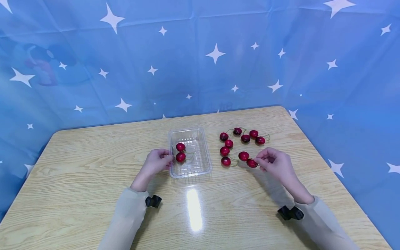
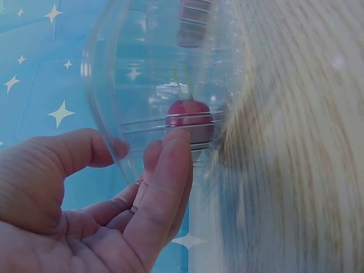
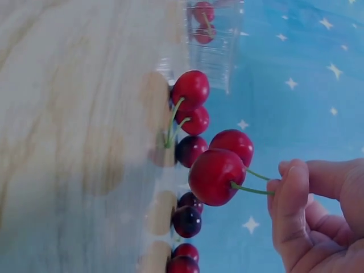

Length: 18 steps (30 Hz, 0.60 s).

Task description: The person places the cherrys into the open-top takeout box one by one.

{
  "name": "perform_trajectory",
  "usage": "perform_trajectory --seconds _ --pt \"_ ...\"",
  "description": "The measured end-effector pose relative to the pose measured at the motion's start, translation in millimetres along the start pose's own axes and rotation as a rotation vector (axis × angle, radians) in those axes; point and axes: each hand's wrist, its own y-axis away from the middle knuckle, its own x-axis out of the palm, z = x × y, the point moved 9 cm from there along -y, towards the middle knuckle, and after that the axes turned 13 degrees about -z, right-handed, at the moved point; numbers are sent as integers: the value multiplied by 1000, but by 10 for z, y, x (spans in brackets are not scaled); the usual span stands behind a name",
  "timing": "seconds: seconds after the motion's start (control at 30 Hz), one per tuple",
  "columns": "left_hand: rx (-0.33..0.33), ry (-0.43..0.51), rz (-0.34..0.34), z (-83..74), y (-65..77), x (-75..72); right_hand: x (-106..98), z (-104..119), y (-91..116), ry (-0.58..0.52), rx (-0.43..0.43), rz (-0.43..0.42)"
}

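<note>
My right hand (image 1: 277, 166) pinches the green stems of a pair of red cherries (image 3: 217, 177), which hang off the tabletop in the right wrist view. At the left wall of a clear plastic container (image 1: 204, 152), my left hand (image 1: 155, 162) grips the rim, thumb on one side and fingers on the other. Inside the container lie two red cherries (image 1: 180, 157) with thin stems, toward its left side. Several more cherries (image 1: 224, 151), some bright red and some dark, lie on the table between the container and my right hand.
The wooden table (image 1: 93, 166) carries everything, its back edge close to a blue cloth (image 1: 175, 69) with white stars. Dark cherries (image 1: 245, 139) and red ones sit further back on the right. A bright light reflection (image 1: 194, 210) shows in front of the container.
</note>
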Motion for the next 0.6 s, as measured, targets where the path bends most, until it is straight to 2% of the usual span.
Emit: perform_trajectory --seconds 0.33,0.6 --pt "2 -3 2 9 -17 3 -13 85 -43 -82 15 -4" --pt "3 -10 -3 2 -16 1 -22 109 -99 -201 90 4"
